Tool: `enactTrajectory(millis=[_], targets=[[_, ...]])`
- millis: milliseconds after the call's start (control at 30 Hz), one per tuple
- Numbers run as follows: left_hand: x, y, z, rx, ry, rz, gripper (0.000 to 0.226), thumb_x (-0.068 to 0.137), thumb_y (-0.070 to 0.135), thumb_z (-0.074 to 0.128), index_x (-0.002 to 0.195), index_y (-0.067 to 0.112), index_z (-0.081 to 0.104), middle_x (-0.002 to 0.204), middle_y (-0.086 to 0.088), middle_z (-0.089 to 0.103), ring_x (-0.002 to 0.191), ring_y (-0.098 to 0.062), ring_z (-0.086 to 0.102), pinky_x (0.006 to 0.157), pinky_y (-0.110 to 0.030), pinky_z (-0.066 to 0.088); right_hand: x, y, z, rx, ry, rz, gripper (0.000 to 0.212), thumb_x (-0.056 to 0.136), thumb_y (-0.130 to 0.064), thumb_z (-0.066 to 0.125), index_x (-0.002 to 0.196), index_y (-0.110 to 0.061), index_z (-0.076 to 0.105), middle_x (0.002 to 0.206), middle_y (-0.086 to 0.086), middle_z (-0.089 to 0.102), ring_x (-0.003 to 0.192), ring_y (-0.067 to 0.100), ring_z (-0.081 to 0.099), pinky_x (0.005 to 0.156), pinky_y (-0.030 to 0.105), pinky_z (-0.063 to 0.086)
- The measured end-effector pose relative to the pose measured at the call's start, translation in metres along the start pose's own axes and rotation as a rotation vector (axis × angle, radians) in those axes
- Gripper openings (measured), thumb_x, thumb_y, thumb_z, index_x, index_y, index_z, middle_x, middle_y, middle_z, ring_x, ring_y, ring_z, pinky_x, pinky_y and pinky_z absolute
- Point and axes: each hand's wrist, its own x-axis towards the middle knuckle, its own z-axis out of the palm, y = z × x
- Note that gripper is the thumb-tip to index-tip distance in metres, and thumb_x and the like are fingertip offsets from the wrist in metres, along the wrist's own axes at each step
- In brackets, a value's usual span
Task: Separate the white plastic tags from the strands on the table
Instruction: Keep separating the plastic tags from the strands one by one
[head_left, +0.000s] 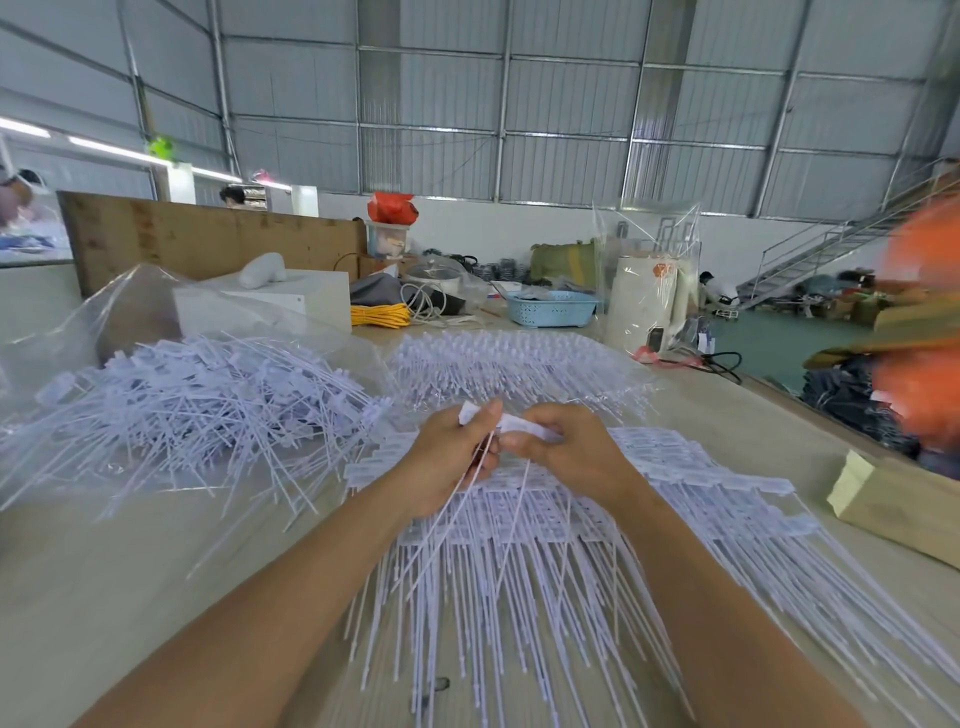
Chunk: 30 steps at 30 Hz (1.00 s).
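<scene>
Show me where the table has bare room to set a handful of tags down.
Bare table lies near left, between the loose tag pile and the left forearm. A narrower strip runs far right, between the fanned strands and the cardboard box. The middle is crowded: strands under both hands, more bundles behind.

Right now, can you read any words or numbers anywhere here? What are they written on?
None can be read.
White tags under the hands: faint grey print, too small and blurred to read.
Tag that the left hand and right hand hold: no print shows.
Cardboard sheet at the back: faded marks, unreadable.
White container in clear wrap: an orange mark, too blurred to read.
</scene>
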Motion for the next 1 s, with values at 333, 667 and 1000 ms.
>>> enactTrajectory(millis=[333, 667, 1000], targets=[[-0.002, -0.003, 0.010, 0.204, 0.105, 0.088, 0.030, 0.097, 0.029, 0.051, 0.087, 0.001, 0.057, 0.040, 0.009, 0.039, 0.031, -0.003, 0.031, 0.034, -0.013, 0.026, 0.002, -0.001, 0.010, -0.065, -0.028, -0.031, 0.019, 0.088, -0.018, 0.063, 0.082, 0.000, 0.065, 0.082, 0.020, 0.065, 0.073, 0.027, 0.056, 0.073, 0.040, 0.047], [0.000, -0.004, 0.010, 0.391, 0.209, 0.170, 0.031, 0.096, 0.013, 0.048, 0.065, 0.015, 0.049, 0.047, 0.005, 0.049, 0.033, 0.000, 0.041, 0.035, -0.012, 0.030, 0.002, 0.004, 0.013, -0.147, 0.000, -0.071, 0.014, 0.085, -0.017, 0.067, 0.082, -0.003, 0.069, 0.078, 0.016, 0.068, 0.072, 0.030, 0.059, 0.069, 0.039, 0.047], [-0.001, 0.008, -0.002, 0.469, 0.076, 0.014, 0.028, 0.094, 0.007, 0.048, 0.067, 0.011, 0.049, 0.044, 0.003, 0.043, 0.033, -0.007, 0.038, 0.035, -0.013, 0.028, -0.002, -0.001, 0.014, -0.606, 0.047, -0.217, 0.021, 0.089, -0.040, 0.058, 0.092, -0.022, 0.068, 0.093, -0.003, 0.070, 0.086, 0.021, 0.062, 0.085, 0.031, 0.032]])
